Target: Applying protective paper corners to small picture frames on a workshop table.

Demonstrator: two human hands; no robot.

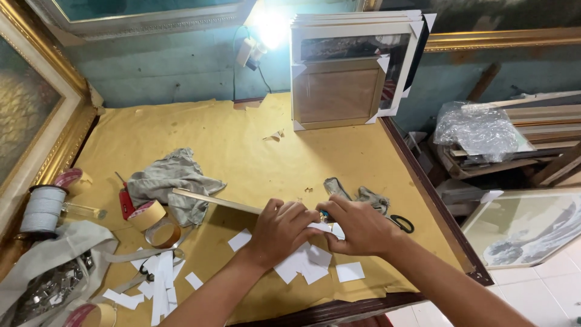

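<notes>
White paper pieces [305, 263] lie scattered on the brown-paper-covered worktop [242, 151], and both hands meet just above them near the front edge. The left hand [279, 233] has its fingers [296, 213] curled together over one end of a small white paper strip [324, 227], pressing down on it; the right hand [358, 225] pinches the other end, its fingers closed on the strip, so the strip runs between the two sets of fingertips and is mostly hidden by them. A long thin wooden moulding strip [212, 200] lies slanted on the worktop and runs under the left hand. Black-handled scissors [400, 223] rest just beside the right hand, with a grey glove [372, 198] behind it. To the left lie a crumpled grey cloth [172, 178], rolls of tape [154, 221], a red utility knife [126, 203] and a spool of white cord [42, 209]. White picture frames with corner guards [351, 72] lean against the teal wall at the back.
</notes>
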